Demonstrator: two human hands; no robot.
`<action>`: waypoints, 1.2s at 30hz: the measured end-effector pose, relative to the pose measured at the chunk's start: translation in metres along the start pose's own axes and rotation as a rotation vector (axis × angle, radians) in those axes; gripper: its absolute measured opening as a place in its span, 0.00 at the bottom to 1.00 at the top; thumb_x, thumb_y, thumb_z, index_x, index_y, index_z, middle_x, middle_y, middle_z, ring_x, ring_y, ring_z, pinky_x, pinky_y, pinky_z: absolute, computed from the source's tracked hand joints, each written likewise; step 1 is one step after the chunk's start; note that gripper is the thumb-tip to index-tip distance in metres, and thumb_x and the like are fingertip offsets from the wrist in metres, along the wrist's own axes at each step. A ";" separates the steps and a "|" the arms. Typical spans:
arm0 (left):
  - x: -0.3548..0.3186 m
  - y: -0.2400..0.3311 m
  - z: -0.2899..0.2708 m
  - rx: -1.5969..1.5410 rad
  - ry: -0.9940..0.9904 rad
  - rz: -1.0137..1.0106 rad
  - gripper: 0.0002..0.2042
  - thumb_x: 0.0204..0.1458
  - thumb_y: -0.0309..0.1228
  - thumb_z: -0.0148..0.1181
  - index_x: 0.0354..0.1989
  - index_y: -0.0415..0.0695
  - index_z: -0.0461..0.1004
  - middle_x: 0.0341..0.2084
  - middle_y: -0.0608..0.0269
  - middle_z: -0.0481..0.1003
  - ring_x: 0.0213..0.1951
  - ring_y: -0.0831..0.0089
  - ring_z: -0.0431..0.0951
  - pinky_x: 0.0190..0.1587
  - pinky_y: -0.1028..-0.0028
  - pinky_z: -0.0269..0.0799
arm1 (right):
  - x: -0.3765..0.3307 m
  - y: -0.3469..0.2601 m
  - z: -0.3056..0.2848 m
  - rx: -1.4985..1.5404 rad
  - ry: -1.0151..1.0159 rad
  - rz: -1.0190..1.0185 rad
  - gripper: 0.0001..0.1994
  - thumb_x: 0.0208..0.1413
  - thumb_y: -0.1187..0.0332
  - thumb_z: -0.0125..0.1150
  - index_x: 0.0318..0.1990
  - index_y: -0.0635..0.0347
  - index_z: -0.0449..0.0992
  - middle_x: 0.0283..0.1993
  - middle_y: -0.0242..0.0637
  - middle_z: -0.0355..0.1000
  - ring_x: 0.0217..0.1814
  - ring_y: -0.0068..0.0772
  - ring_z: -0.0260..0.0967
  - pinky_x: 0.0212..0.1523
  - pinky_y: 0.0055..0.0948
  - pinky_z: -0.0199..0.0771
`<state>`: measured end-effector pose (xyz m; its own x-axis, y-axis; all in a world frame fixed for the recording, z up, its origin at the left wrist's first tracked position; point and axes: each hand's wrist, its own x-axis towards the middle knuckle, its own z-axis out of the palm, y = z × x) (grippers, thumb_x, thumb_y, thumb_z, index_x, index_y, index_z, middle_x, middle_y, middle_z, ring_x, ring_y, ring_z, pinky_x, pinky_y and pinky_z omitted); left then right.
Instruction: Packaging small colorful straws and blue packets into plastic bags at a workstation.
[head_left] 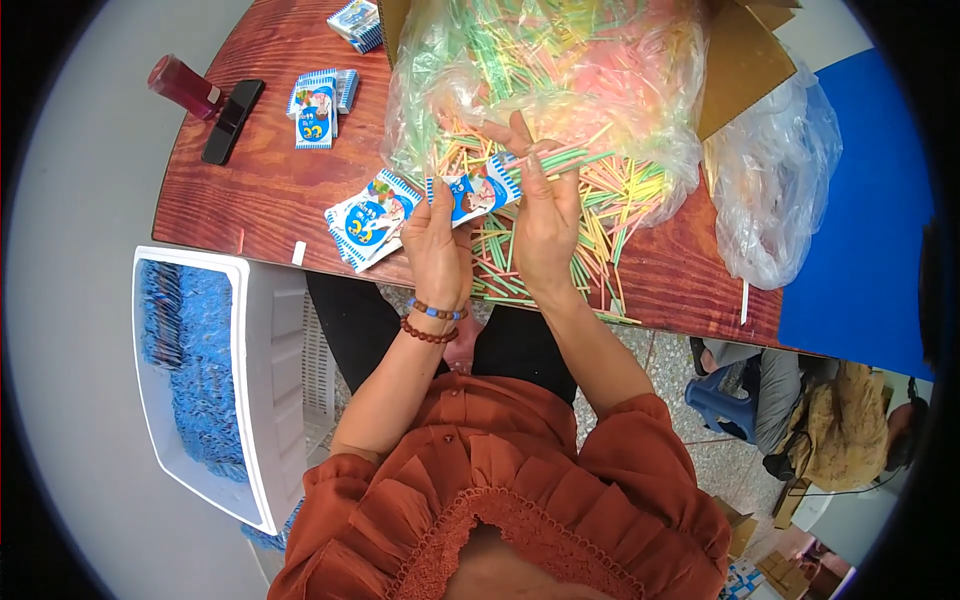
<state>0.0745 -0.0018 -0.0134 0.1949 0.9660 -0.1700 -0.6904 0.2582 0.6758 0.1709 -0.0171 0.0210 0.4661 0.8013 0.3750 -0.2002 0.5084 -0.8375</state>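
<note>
Over the table's near edge, my left hand (437,245) is closed, pinching the left end of a small blue-and-white packet (478,192). My right hand (547,225) grips a few thin pastel sticks (570,157), green and pink, between thumb and fingers at the packet's right end. Whether the sticks reach inside the packet I cannot tell. Beneath and beyond both hands spreads a loose heap of pink, green and yellow sticks (625,200). Left of my left hand lies a small overlapping pile of similar packets (370,220).
A clear bag of sticks (600,60) spills from a cardboard box (745,70) at the back. More packets (316,112), a black phone (233,122) and a red-capped bottle (185,87) lie left. A white foam bin (240,390) stands lower left; crumpled plastic (770,180) lies right.
</note>
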 end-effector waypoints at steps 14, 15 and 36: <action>0.020 -0.019 -0.003 -0.198 0.000 -0.079 0.11 0.63 0.35 0.52 0.47 0.41 0.71 0.43 0.63 0.76 0.42 0.73 0.77 0.42 0.70 0.76 | 0.027 -0.002 -0.010 0.138 -0.074 0.217 0.23 0.69 0.58 0.39 0.60 0.68 0.62 0.68 0.46 0.56 0.71 0.36 0.51 0.69 0.36 0.49; 0.020 -0.018 -0.002 -0.198 -0.001 -0.080 0.11 0.63 0.35 0.52 0.47 0.41 0.71 0.43 0.63 0.76 0.42 0.73 0.77 0.42 0.70 0.76 | 0.034 -0.002 -0.018 -0.020 -0.127 0.228 0.25 0.69 0.55 0.39 0.62 0.67 0.61 0.68 0.45 0.55 0.70 0.36 0.51 0.69 0.36 0.50; 0.036 0.007 -0.014 -0.562 -0.075 -0.146 0.18 0.62 0.39 0.53 0.54 0.42 0.68 0.50 0.60 0.73 0.50 0.70 0.74 0.54 0.64 0.71 | 0.071 -0.044 0.002 -0.479 -0.495 0.387 0.36 0.59 0.58 0.60 0.67 0.66 0.50 0.63 0.49 0.59 0.60 0.36 0.65 0.57 0.32 0.67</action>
<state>0.0669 0.0355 -0.0249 0.3504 0.9215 -0.1673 -0.9123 0.3762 0.1615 0.2114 0.0182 0.0853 -0.0213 0.9979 0.0614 0.1759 0.0642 -0.9823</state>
